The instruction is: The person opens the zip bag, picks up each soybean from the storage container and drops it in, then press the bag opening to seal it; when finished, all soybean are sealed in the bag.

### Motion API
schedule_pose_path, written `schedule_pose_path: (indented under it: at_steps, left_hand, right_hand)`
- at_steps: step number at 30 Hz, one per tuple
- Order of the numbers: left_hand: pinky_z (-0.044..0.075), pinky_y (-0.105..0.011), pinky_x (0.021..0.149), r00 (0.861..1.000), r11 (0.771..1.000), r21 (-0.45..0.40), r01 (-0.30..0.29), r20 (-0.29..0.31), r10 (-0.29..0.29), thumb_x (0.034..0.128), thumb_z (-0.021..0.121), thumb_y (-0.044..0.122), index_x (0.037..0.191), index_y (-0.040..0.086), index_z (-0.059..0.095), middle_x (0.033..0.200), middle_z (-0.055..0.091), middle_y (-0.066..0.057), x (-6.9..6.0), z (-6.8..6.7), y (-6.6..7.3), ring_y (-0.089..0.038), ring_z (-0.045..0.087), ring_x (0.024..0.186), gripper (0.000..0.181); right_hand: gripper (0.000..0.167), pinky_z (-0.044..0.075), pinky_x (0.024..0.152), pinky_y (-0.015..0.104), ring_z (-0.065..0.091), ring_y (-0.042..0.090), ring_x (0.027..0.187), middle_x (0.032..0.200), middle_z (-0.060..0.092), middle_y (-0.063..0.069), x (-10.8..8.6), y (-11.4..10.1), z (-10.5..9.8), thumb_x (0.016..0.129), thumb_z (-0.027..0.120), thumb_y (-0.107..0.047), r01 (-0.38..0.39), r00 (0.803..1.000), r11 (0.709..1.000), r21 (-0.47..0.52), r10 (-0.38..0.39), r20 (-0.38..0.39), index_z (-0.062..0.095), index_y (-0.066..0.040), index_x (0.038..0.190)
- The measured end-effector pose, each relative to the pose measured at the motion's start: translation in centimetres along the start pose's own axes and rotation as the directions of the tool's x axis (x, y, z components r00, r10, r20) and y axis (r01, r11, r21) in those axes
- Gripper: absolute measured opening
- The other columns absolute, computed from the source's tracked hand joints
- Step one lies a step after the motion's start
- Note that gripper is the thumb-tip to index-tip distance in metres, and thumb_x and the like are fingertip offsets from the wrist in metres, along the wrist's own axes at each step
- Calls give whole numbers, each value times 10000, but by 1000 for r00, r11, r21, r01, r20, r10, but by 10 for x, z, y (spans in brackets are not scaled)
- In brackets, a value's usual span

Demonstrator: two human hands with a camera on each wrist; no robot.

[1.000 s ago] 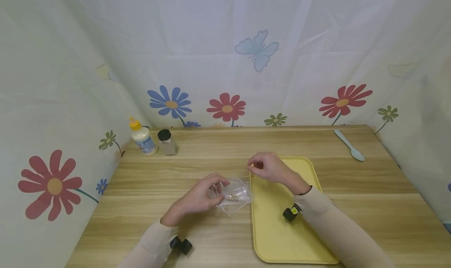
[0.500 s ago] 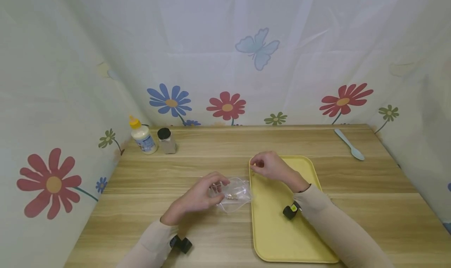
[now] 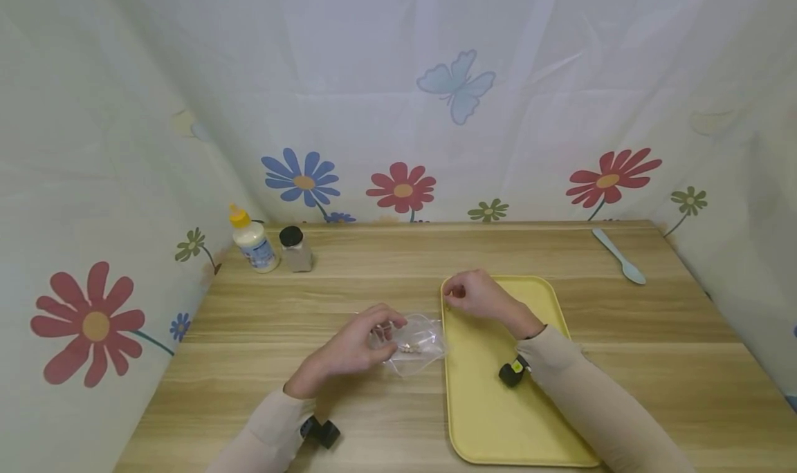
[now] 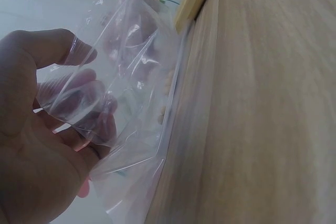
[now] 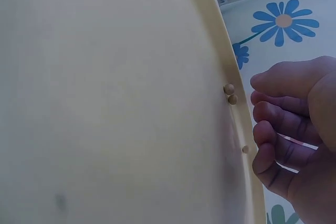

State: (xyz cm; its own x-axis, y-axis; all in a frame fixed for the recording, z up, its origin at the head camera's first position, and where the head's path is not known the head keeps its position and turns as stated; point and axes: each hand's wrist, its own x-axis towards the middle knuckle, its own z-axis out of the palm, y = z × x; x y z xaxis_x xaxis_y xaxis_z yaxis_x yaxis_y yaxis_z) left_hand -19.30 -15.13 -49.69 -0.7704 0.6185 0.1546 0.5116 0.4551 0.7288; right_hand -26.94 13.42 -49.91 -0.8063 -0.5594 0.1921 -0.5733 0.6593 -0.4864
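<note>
My left hand (image 3: 356,343) is at the mouth of a clear plastic bag (image 3: 418,335) lying left of the tray. In the left wrist view, its thumb and fingers (image 4: 100,124) are spread apart, with film over their tips. Several small tan beads (image 3: 409,348) lie inside the bag. My right hand (image 3: 478,294) hovers at the far left corner of the yellow tray (image 3: 498,418), fingertips bunched. In the right wrist view, small round beads (image 5: 229,89) rest along the tray's rim beside the fingers. No bead shows between those fingertips; part of the gap is hidden.
At the back left stand a glue bottle (image 3: 255,247) with a yellow cap and a small black-lidded jar (image 3: 296,252). A pale blue spoon (image 3: 619,255) lies at the back right. The wooden table (image 3: 373,265) ends at a flowered curtain (image 3: 535,113).
My right hand has shifted slightly right, from just outside the tray's far left corner to over its rim. My left hand and the bag stay in place.
</note>
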Motion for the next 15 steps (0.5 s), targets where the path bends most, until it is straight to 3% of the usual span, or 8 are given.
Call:
schedule_pose_path:
  at_steps: [15]
  left_hand:
    - [517, -283, 826, 1000, 1000, 1, -17, -4, 17, 832, 696, 81, 1196, 81, 609, 1108, 629, -32, 0, -1, 2, -142, 589, 923, 374]
  right_hand:
    - [39, 462, 625, 210, 525, 28, 636, 684, 629, -74, 2, 5, 3, 839, 720, -144, 14, 999, 998, -62, -11, 44, 738, -111, 830]
